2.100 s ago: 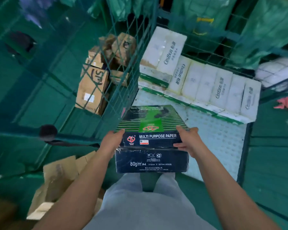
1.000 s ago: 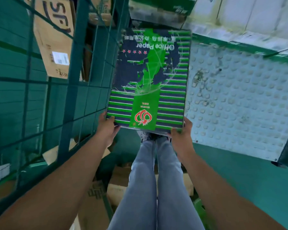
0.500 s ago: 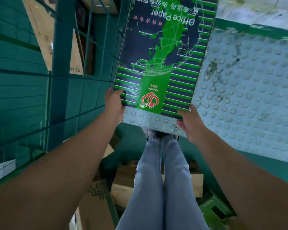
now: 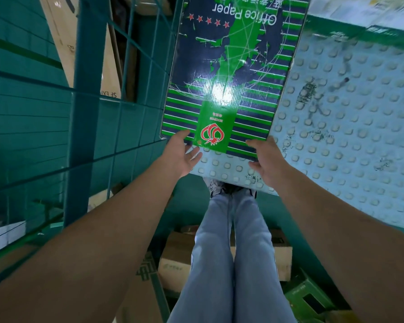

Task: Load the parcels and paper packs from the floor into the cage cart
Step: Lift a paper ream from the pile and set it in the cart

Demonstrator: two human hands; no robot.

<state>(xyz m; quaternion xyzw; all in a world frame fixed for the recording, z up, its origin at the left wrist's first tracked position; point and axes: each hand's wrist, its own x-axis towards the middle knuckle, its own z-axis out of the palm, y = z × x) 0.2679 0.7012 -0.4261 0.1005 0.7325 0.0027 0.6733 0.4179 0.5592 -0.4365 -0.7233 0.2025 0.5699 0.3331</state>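
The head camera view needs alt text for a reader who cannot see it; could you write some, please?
Both hands, left hand and right hand, touch the near end of a green and navy office paper box lying on the cage cart's studded floor. Green wire mesh stands left; cardboard parcels lie below.

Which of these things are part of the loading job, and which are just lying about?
Part of the job:
- office paper box, on the cart's studded floor
- left hand and right hand at its near edge
- cage cart's mesh side
- cardboard parcels on the floor, yet to load

Lying about:
- green plastic crate
- SF Express carton beyond the mesh
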